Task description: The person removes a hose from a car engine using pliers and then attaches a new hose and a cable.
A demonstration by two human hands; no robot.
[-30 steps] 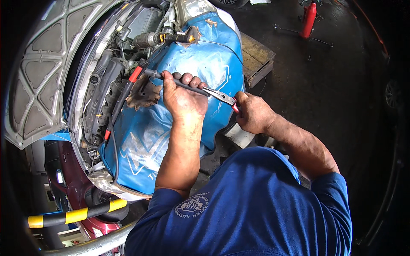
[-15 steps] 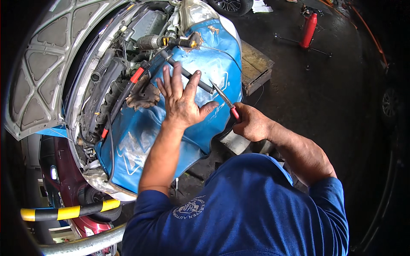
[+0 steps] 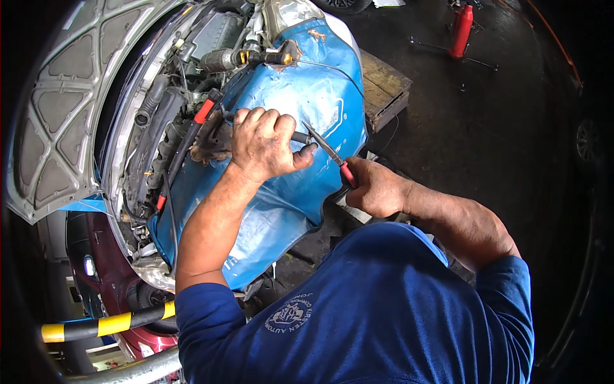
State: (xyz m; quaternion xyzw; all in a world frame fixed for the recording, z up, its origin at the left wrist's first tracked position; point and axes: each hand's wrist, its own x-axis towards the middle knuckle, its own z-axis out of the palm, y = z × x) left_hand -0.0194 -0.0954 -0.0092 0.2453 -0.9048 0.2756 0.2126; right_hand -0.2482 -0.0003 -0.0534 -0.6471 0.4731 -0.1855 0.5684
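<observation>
My left hand (image 3: 261, 146) is closed round a black hose (image 3: 299, 137), its thumb near the hose's right end. Most of the hose is hidden under the fingers. Red-handled long-nose pliers (image 3: 329, 148) sit in my right hand (image 3: 378, 187), their pointed jaws at that same hose end. Whether the jaws grip anything there is too small to tell. Beneath both hands a worn blue fender cover (image 3: 326, 80) drapes over the car's front side.
To the left lie the engine bay (image 3: 169, 109) and raised hood (image 3: 64, 102). A power tool (image 3: 224, 61) and a black-and-red bar (image 3: 185, 144) rest along the bay's edge. Beyond the cover stand a wooden crate (image 3: 384, 86) and a red bottle-shaped object (image 3: 462, 32). A striped rail (image 3: 109, 325) crosses lower left.
My left hand has gone from spread fingers over the hose to a closed grip round it. The pliers have shifted slightly up and left, still at the hose's end.
</observation>
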